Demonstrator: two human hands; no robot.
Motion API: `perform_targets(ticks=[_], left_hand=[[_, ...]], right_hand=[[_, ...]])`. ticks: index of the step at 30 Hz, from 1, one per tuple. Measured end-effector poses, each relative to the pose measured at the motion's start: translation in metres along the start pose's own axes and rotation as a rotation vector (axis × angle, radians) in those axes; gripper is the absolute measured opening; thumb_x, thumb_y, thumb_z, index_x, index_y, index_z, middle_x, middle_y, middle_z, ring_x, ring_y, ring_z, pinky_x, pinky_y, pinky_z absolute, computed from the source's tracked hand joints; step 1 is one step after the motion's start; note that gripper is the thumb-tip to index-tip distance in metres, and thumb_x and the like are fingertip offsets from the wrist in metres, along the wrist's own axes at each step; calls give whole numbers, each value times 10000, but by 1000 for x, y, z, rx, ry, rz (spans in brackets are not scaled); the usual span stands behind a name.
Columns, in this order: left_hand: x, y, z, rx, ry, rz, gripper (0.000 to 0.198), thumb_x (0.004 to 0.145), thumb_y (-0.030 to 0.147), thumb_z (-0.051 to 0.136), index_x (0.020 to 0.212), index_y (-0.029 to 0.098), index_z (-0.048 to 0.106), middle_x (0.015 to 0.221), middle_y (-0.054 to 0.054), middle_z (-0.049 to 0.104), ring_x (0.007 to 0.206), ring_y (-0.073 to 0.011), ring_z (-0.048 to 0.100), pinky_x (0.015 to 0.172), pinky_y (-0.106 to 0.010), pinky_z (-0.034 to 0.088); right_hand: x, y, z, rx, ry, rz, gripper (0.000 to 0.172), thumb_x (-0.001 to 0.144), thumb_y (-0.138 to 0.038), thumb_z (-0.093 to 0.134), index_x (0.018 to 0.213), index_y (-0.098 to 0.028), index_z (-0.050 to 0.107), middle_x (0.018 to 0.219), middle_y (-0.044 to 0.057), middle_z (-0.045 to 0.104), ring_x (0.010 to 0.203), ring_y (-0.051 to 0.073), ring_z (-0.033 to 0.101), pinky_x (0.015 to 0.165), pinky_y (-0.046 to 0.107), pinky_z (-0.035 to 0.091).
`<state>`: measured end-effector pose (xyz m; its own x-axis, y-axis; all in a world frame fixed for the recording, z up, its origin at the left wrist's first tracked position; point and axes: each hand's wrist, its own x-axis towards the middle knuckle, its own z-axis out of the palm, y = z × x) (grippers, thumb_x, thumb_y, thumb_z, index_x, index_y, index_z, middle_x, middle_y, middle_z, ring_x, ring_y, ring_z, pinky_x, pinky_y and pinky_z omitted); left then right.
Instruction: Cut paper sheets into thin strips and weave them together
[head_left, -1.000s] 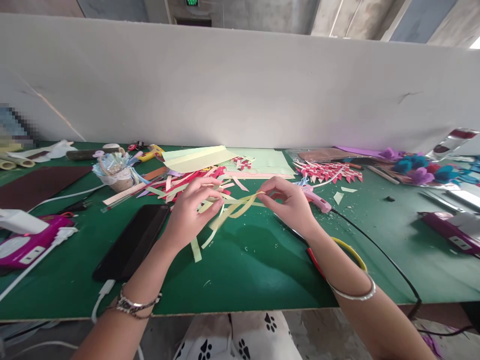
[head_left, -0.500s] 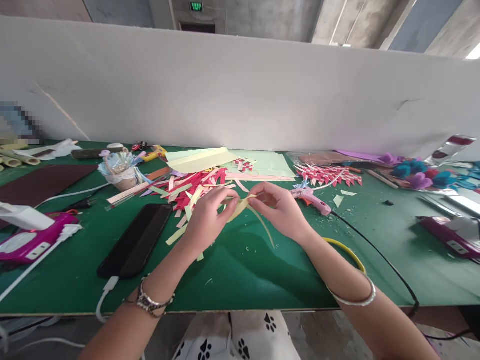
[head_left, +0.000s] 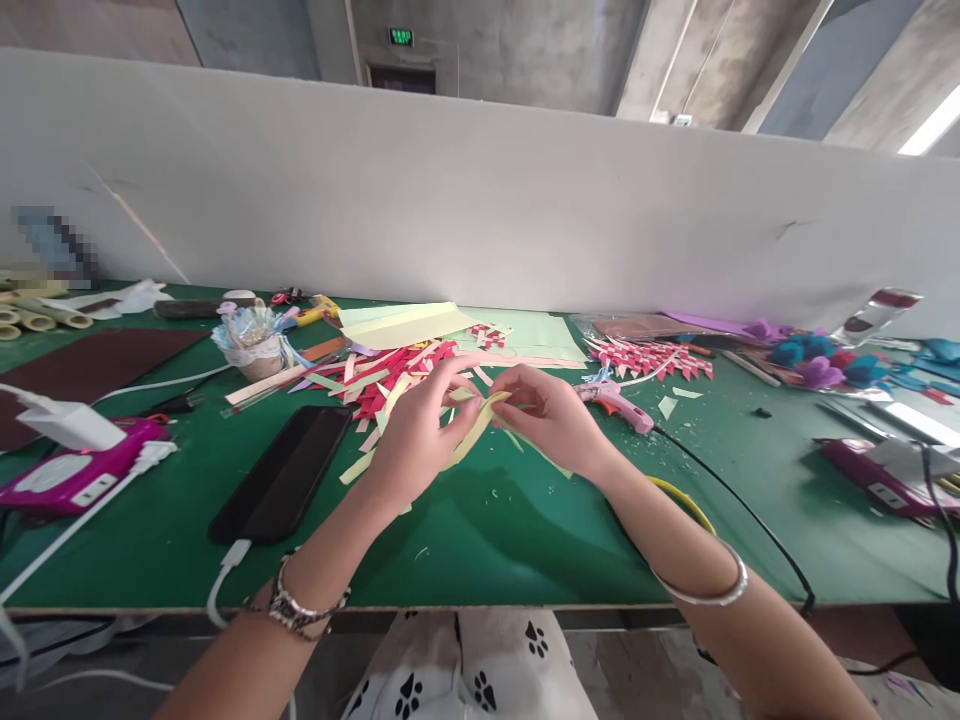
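Observation:
Pale yellow paper strips [head_left: 470, 440] are pinched between my two hands above the green table, where they cross or fold between the fingertips. My left hand [head_left: 420, 430] grips them with thumb and fingers closed. From the other side my right hand [head_left: 551, 415] pinches the same strips, and one tail trails below its palm. How the strips are joined is partly hidden by the fingers. Behind my left hand lies a heap of red, pink and yellow paper strips [head_left: 367, 385]. Just right of my right hand rests a pink glue gun [head_left: 626, 408].
A black phone [head_left: 281, 475] on a white cable lies left of my left forearm. Purple power strips [head_left: 94, 470] sit at both sides. Pale paper sheets [head_left: 405, 325], a woven red-and-white paper piece [head_left: 652, 358] and a decorated cup [head_left: 255, 350] stand toward the white partition [head_left: 480, 200].
The strips have turned in my fingers: the loose tail that hung down between the hands now lies toward my right palm. My hands stay close together and the view has tilted slightly.

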<state>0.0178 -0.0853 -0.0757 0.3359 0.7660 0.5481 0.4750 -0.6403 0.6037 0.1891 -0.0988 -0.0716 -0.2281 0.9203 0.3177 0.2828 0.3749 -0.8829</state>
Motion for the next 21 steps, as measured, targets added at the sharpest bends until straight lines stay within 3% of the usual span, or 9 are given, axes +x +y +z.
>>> perform_targets(ticks=[5, 10, 13, 17, 19, 21], left_hand=[[3, 7, -5, -181, -63, -64, 461, 831, 303, 548, 1268, 273, 402, 1072, -41, 627, 905, -168, 644, 768, -276, 525], [0, 10, -2, -273, -69, -70, 489, 843, 299, 542, 1299, 265, 369, 892, -28, 666, 833, -173, 656, 738, -294, 538], [-5, 10, -2, -277, -28, -54, 492, 853, 271, 527, 1311, 275, 346, 946, -33, 659, 856, -162, 657, 783, -296, 531], [-9, 10, -7, -290, -35, -48, 529, 853, 253, 525, 1332, 293, 304, 953, -27, 656, 878, -165, 659, 816, -316, 528], [-10, 9, -10, -307, -47, -57, 538, 855, 259, 521, 1340, 288, 290, 931, -25, 659, 879, -169, 660, 837, -335, 523], [-11, 7, -12, -334, -46, -79, 533, 851, 275, 526, 1334, 275, 302, 959, -37, 651, 871, -169, 661, 842, -341, 523]], right_hand=[[6, -11, -2, 2, 79, -73, 102, 722, -162, 556, 817, -178, 522, 804, 6, 583, 730, 121, 584, 651, 259, 492], [7, -18, 2, 24, 110, -96, 143, 716, -184, 567, 854, -184, 528, 783, 6, 584, 710, 125, 584, 640, 268, 495], [4, -16, 2, -83, 113, -94, 211, 723, -238, 607, 920, -184, 555, 860, 24, 594, 794, 142, 577, 703, 284, 474], [-3, -14, -3, -47, -108, -27, 200, 801, -341, 564, 908, -173, 574, 916, 35, 625, 851, 138, 575, 764, 280, 435], [-6, -13, -5, 10, -217, 27, 238, 855, -378, 487, 817, -161, 577, 746, 9, 613, 686, 104, 558, 639, 242, 424], [-8, -13, -6, 14, -240, 47, 295, 875, -403, 453, 756, -158, 567, 568, -36, 526, 532, 78, 476, 529, 218, 371]])
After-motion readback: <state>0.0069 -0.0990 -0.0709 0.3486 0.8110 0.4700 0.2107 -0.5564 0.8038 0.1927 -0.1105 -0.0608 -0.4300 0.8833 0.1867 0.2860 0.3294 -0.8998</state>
